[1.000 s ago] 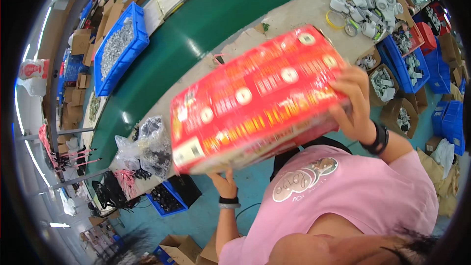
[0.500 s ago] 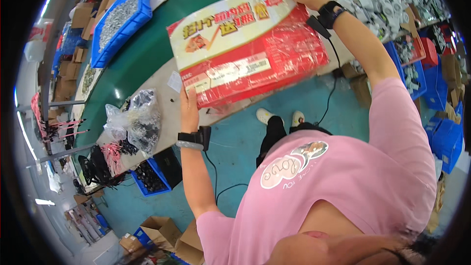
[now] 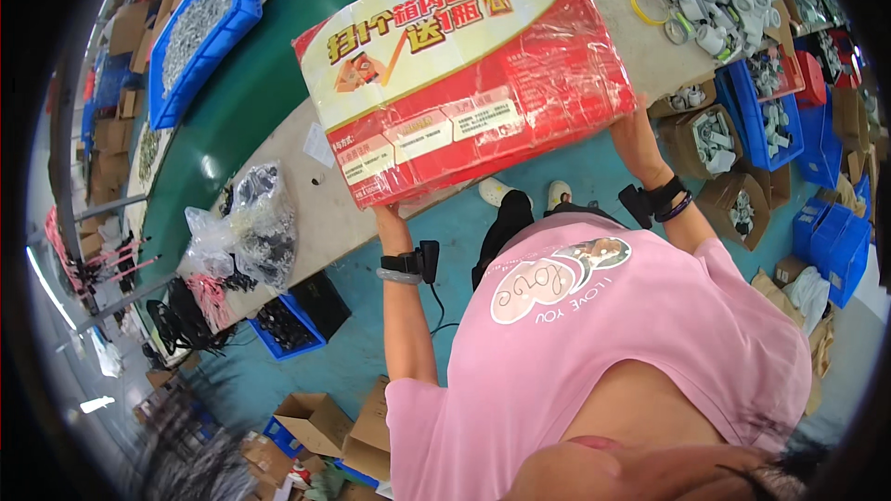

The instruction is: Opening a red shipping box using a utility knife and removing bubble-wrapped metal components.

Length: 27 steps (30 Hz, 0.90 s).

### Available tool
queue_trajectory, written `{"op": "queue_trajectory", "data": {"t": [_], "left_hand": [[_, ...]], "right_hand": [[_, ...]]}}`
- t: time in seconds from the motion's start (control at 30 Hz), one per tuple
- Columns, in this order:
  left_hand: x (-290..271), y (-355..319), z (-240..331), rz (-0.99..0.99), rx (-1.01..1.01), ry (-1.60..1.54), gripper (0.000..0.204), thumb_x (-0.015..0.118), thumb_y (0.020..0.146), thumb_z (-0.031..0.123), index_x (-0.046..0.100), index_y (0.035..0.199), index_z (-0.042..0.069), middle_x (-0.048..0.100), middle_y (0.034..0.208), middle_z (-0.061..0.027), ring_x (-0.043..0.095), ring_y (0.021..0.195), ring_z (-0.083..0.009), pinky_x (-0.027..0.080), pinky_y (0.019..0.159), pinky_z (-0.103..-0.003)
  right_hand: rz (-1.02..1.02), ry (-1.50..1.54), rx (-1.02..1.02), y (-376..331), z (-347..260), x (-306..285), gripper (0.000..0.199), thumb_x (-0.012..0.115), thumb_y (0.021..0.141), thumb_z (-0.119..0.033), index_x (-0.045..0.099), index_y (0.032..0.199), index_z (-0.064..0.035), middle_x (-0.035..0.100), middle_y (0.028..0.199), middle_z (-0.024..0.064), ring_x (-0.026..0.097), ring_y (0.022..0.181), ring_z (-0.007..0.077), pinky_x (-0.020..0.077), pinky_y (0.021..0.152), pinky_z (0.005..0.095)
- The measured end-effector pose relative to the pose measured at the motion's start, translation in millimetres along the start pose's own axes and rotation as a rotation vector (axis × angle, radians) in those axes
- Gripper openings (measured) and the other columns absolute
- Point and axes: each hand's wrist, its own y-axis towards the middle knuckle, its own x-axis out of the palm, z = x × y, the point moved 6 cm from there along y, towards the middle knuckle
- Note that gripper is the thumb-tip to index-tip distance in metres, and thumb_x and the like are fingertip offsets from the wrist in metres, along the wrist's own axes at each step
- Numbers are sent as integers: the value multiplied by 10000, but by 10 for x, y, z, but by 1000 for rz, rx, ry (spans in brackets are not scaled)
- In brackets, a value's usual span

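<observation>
A red, white and yellow printed carton point(image 3: 464, 74), wrapped in shiny clear tape, is held up over the edge of the workbench. My left hand point(image 3: 391, 227) grips it at the near left corner, with most of the fingers hidden beneath. At the near right corner, my right hand point(image 3: 639, 144) holds the carton's side and underside, its fingers partly out of sight. Each wrist wears a black strapped device.
A clear plastic bag of dark parts point(image 3: 260, 227) lies on the bench at left. Beyond it sits a blue crate point(image 3: 243, 14) of small metal pieces. White parts point(image 3: 715, 0) are heaped at far right; boxes of parts point(image 3: 713, 144) stand below.
My right hand has moved from the carton's far right corner to its near right one. My left hand has slid underneath the near left corner. The carton has shifted slightly left.
</observation>
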Motion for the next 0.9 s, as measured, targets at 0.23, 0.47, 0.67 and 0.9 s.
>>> {"op": "queue_trajectory", "data": {"t": [0.23,0.47,0.67,0.9], "left_hand": [[94,93,571,-1,21,-114,734,214,1036,609,393,1464,39,502,1426,-151,475,1314,-253,359,1111,-415],[11,407,1168,-173,211,145,567,403,1042,475,551,1329,8,580,1212,-140,536,1149,-228,440,976,-360],[163,513,1723,12,499,320,399,622,982,300,612,1208,-30,613,1037,-131,592,962,-209,481,862,-316],[248,600,1906,-83,417,347,406,657,962,258,606,1228,-44,669,1093,-142,620,953,-172,507,860,-319]], "right_hand": [[-55,-341,-53,97,-575,507,816,159,1007,-668,348,1500,-46,466,1477,59,429,1338,185,247,1167,365],[-65,-886,11,420,-1325,1048,710,448,1001,-572,318,1514,-98,505,1389,39,513,1207,138,397,1044,348],[-63,-1157,-234,684,-1582,1440,832,662,935,-452,254,1498,4,495,1377,70,488,1208,136,457,948,293],[-91,-1148,5,844,-1656,1448,681,676,942,-388,385,1403,19,599,1197,75,568,1062,111,485,887,270]]}}
